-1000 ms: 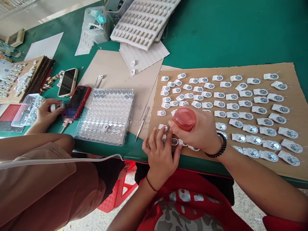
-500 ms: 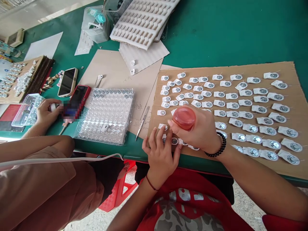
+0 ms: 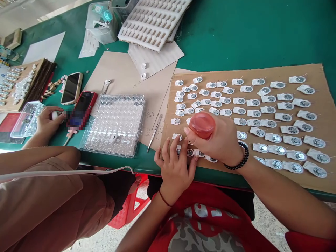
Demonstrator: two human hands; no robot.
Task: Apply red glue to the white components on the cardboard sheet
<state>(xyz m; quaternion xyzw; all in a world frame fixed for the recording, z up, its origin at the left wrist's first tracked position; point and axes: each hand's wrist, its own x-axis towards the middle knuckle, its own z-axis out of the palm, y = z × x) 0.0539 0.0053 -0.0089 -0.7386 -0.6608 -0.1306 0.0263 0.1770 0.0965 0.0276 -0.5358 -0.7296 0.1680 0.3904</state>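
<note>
My right hand [image 3: 223, 141] is wrapped round a reddish translucent round-topped object [image 3: 202, 125], upright over the lower left part of a brown cardboard sheet [image 3: 319, 101]. What lies beneath the object is hidden. Spread flat with fingers apart, my left hand [image 3: 175, 168] rests on the sheet's near left edge, its fingertips among small white tabs. Many such tabs, each with a round silvery piece [image 3: 296, 140], lie in rough rows across the cardboard. One tab [image 3: 189, 152] sits between my left fingers and thumb.
Left of the cardboard are tweezers [image 3: 154, 133], a clear compartment tray [image 3: 112, 126], a red phone [image 3: 83, 109] and a light-framed phone [image 3: 71, 88]. Another person's hand [image 3: 48, 122] is beside a clear box [image 3: 26, 120]. White foam trays [image 3: 154, 24] lie at the back.
The view has shifted slightly. My right hand and the reddish object stand marginally lower and further right against the cardboard; my left hand stays spread.
</note>
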